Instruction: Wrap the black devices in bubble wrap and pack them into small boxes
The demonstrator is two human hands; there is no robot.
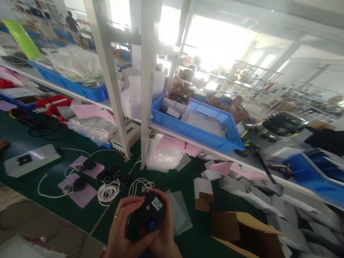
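Both hands hold a black device [142, 215] above the green bench, near the lower middle of the view. On it show a white printed label, a small round metal spot and a blue round part. My left hand [122, 225] grips its left side, thumb along the lower edge. Around the right side and underneath curls my right hand [168, 225]. A looped white cable [141, 184] lies just behind the device; whether it joins the device is unclear. Left of my hands sit a coiled white cable [108, 193] and several black round parts [114, 173].
Two pink sheets [85, 196] carry black parts with white cables. Clear bubble bags [178, 213] lie right of my hands, beside a small white box [203, 193] and an open cardboard box [258, 233]. White posts [147, 89] and a shelf with blue trays [196, 134] stand behind.
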